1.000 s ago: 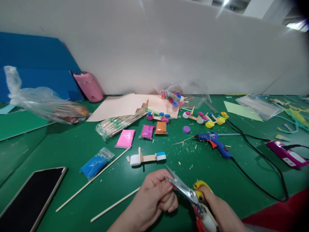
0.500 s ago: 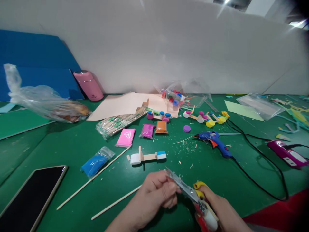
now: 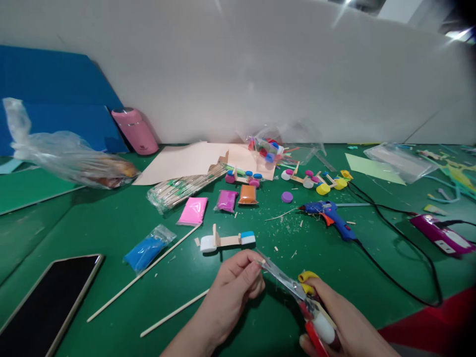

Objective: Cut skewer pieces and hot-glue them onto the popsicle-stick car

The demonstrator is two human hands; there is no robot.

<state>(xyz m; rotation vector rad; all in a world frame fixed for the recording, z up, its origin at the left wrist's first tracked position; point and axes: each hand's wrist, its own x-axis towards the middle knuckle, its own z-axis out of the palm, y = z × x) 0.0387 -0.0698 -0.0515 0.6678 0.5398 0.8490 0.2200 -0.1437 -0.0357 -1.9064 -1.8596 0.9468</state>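
Observation:
My left hand point(image 3: 240, 277) is closed in a pinch on a small piece of pale wood point(image 3: 263, 261). Against that piece lie the blades of the scissors point(image 3: 286, 280), with yellow and red handles. My right hand point(image 3: 344, 315) wraps round the scissors; a white rounded part point(image 3: 324, 331) and a strip of wood show beside the handles, partly hidden. Beyond my left hand stands a little wooden car point(image 3: 228, 241) with white and blue wheels. A thin wooden stick point(image 3: 174, 313) lies on the table, its far end hidden by my left hand.
A blue glue gun point(image 3: 327, 213) with a black cord lies to the right. Clay packets, such as the blue one point(image 3: 148, 250), and a longer stick point(image 3: 145, 272) lie to the left, near a phone point(image 3: 52, 302). More small cars point(image 3: 243, 177) stand farther back.
My left hand has shifted slightly up and left, and the small wood piece now shows at its fingertips. The scissors have tilted a little and stay in my right hand.

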